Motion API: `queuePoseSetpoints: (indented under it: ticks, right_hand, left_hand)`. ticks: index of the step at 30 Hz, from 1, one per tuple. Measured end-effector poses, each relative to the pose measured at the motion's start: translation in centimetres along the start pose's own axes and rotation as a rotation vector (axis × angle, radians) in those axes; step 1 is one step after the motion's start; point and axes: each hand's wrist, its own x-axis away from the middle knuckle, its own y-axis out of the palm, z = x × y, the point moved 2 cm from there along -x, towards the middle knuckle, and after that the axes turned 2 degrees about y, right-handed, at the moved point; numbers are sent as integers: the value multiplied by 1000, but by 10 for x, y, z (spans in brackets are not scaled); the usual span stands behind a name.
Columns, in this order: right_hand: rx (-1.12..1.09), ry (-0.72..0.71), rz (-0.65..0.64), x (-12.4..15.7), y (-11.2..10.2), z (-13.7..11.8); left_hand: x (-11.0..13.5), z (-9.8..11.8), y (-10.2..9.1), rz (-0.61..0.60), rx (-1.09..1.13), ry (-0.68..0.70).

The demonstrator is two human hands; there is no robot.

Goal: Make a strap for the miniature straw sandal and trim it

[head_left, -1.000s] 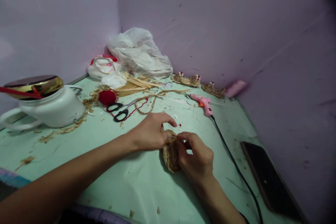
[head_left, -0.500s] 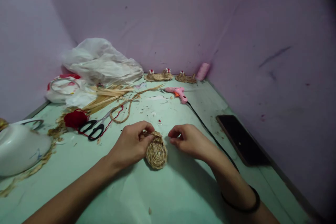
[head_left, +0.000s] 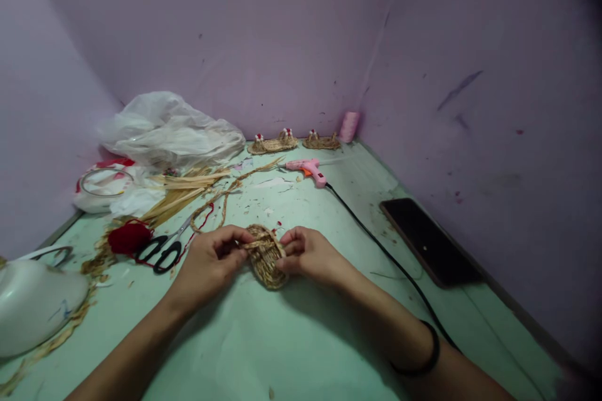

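Note:
A small oval woven straw piece [head_left: 264, 257] with a braided strap across it is held just above the pale green table [head_left: 301, 338]. My left hand [head_left: 209, 263] pinches its left edge and the strap end. From the other side my right hand [head_left: 308, 254] grips its right edge with closed fingers. A dark band sits on my right forearm.
Black-handled scissors [head_left: 162, 252] and a red yarn ball [head_left: 128, 238] lie left of my hands, with straw strips [head_left: 188, 188], a plastic bag [head_left: 164, 131] and a white pot [head_left: 32, 304]. A pink glue gun [head_left: 308, 169], its black cord, finished straw pieces [head_left: 273, 143] and a dark phone [head_left: 427, 241] lie beyond and right.
My right hand, apart from the woven piece half a second ago, has come back and taken its right edge. The piece is lifted and tilted between both hands. The view has swung right.

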Motion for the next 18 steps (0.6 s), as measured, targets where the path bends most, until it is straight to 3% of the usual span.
queuePoseSetpoints:
  ticks: [3, 6, 9, 14, 18]
  right_hand:
    - [-252, 12, -12, 0, 3, -4]
    - [-274, -12, -50, 3, 9, -7]
    - [-236, -68, -50, 5, 13, -7]
    - [-193, -101, -51, 5, 15, -4]
    - [-181, -120, -73, 4, 13, -4]
  left_hand:
    - [-1, -3, -8, -60, 71, -51]
    - [-1, -4, -11, -132, 71, -76]
    - [1, -2, -13, -71, -109, -32]
    - [7, 4, -8, -34, -318, 201]
    - [3, -3, -12, 83, -341, 132]
